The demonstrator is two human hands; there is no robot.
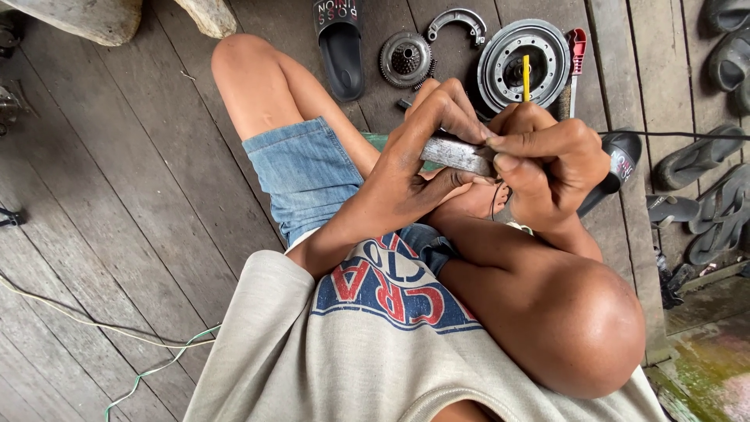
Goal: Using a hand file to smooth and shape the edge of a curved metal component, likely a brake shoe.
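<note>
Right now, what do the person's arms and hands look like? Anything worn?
Both arms are bare from shoulder to fingertip. The left hand and right hand wear no gloves, rings or watch. Dark grime smudges the fingers. Clothing is a sleeveless beige shirt with a red and blue print, plus denim shorts.

Single head view, steep downward, close over lap and floor.

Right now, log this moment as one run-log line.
left hand: grips grey metal bar | right hand: holds yellow-handled tool at bar's end | floor: round metal drum, gear, black sandal
</note>
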